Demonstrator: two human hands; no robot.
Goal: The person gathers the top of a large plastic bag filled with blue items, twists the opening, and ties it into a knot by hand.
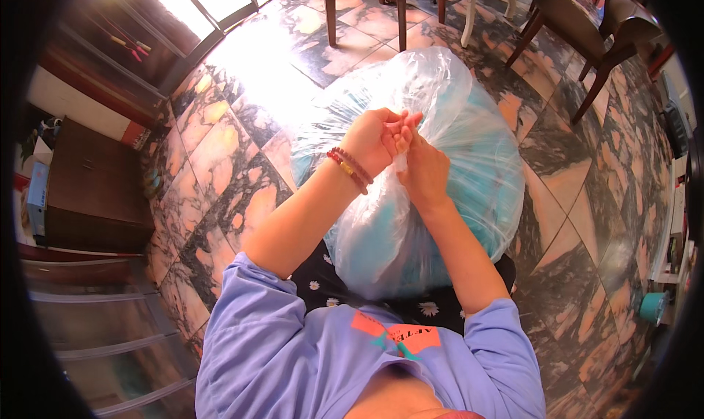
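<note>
Left hand (375, 139) and right hand (427, 171) pinch the plastic bag (480, 177) bulging beneath them

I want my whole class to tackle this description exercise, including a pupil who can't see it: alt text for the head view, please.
A person's hands grip a big, clear, blue-filled bag where it is gathered. Chairs stand beyond it on a pink-and-black marbled floor.

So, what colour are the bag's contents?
The contents look pale turquoise through the clear bag; head view.
</note>
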